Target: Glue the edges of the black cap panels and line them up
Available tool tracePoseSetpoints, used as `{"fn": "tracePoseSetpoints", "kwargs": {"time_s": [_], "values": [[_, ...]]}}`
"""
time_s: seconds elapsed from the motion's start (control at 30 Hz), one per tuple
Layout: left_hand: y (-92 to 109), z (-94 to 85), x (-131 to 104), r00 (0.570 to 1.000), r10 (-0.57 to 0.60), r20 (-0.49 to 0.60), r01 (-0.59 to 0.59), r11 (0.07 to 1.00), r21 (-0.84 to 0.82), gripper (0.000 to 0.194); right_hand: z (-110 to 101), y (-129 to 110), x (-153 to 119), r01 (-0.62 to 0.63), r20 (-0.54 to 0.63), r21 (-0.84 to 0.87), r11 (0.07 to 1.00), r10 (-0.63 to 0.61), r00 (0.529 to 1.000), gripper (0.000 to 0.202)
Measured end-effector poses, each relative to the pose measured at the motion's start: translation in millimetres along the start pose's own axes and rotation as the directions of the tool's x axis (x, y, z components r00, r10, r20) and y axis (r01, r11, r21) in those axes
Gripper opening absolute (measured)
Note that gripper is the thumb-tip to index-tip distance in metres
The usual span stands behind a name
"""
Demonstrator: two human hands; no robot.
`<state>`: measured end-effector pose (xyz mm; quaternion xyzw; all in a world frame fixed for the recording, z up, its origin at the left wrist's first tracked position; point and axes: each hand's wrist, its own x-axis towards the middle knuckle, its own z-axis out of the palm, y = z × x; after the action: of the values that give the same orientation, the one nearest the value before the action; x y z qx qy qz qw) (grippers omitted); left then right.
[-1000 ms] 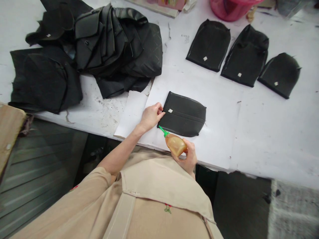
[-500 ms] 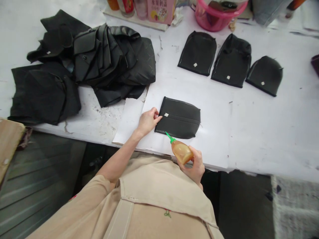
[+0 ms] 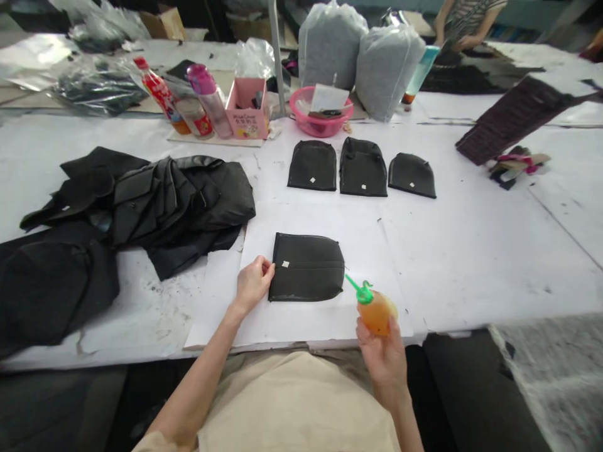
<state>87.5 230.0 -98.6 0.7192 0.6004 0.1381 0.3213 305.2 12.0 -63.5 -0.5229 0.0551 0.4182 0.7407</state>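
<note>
A black piece (image 3: 308, 276) with a small white tag lies flat on the white board (image 3: 226, 320), its rounded end to the right. My left hand (image 3: 254, 282) pinches the piece's straight left edge. In my right hand (image 3: 384, 355) is a squeeze bottle (image 3: 377, 312) of amber liquid with a green nozzle. The nozzle points up and left, close to the rounded end but apart from it. Beyond them lie three similar black pieces (image 3: 312, 164), (image 3: 363, 166), (image 3: 412, 174) in a row.
A heap of black pieces (image 3: 183, 201) lies at left. Behind stand a pink box (image 3: 247, 116), a red-capped bottle (image 3: 160, 91), a pink basket (image 3: 321, 125) and wrapped grey bags (image 3: 332, 47). A purple-brown stack (image 3: 513, 119) is at right; a person's hands (image 3: 466, 41) show far back.
The view has tilted up, showing more of the table's far side. My right hand has carried the bottle from the piece's lower left edge to beyond its rounded right end. My left hand still pinches the edge.
</note>
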Motion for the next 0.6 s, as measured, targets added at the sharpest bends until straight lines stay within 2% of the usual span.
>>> {"fn": "tracePoseSetpoints", "kwargs": {"time_s": [0.07,0.13,0.2,0.27,0.33,0.4,0.5,0.6], "values": [[1.6,1.5,0.2,0.999,0.031,-0.039,-0.036,0.990,-0.138,0.019,-11.0,-22.4,13.4,0.012,-0.039,0.089,0.996,-0.009,0.999,0.055],[4.8,3.4,1.0,0.999,0.000,-0.051,-0.019,0.932,-0.362,0.023,-23.1,-45.1,25.4,0.082,-0.046,0.140,0.987,-0.076,0.996,0.060],[9.0,5.0,2.2,0.992,-0.120,0.029,0.112,0.778,-0.618,0.027,-36.3,-62.8,36.0,0.162,-0.074,0.173,0.971,-0.151,0.986,0.059],[12.8,5.8,3.5,0.940,-0.250,0.230,0.333,0.538,-0.775,0.036,-50.9,-71.9,47.5,0.247,-0.145,0.180,0.952,-0.223,0.964,0.053],[15.2,6.7,5.0,0.883,-0.217,0.416,0.469,0.355,-0.809,0.048,-66.6,-73.2,61.6,0.339,-0.238,0.160,0.927,-0.297,0.925,0.048],[16.5,9.1,5.6,0.823,-0.132,0.552,0.567,0.244,-0.787,0.052,-82.5,-70.5,76.9,0.397,-0.290,0.148,0.906,-0.344,0.893,0.048],[20.0,18.6,3.7,0.765,-0.122,0.633,0.644,0.122,-0.755,0.064,-103.8,-67.1,95.7,0.429,-0.308,0.160,0.889,-0.368,0.877,0.050],[32.3,33.1,-0.1,0.744,-0.125,0.656,0.665,0.045,-0.746,0.076,-118.9,-68.6,107.3,0.452,-0.337,0.193,0.871,-0.374,0.864,0.053]]}}
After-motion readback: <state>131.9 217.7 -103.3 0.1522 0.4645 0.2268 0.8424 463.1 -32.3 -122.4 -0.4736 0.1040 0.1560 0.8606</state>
